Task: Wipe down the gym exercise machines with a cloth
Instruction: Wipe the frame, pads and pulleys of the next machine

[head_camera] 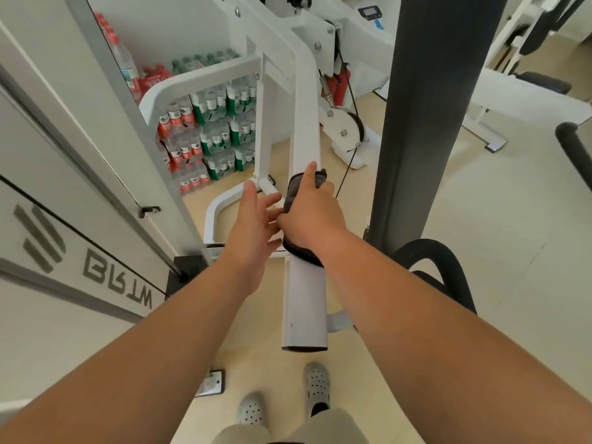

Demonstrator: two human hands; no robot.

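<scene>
Dark grey cloth (293, 194) is wrapped over the top of a white square beam (306, 302) of the gym machine, about midway along the sloping length. The right hand (312, 213) lies on the cloth and grips it against the beam, index finger stretched forward along the metal, other fingers curled over the right edge. Cloth edges show ahead of the knuckles and under the wrist. The left hand (256, 225) is open with fingers straight and spread, just beside the beam on its left, fingertips reaching the right hand's thumb and the cloth edge; actual contact cannot be told. Both forearms are bare. The beam's near end is an open cut tube hanging above the beige floor (480, 251). Right of the beam stands a dark grey upright pillar (423, 123), with a black padded bar (445, 261) curving at its foot. Behind the beam are a white pulley wheel (344, 123) and a thin black cable (346, 177) running down from it. Shrink-wrapped packs of water bottles (208, 133) with red and green labels are stacked against the back wall, seen through the white frame. A white panel with grey lettering (118, 277) fills the left side. Two grey perforated clogs (315, 386) stand on the floor below the beam end.
</scene>
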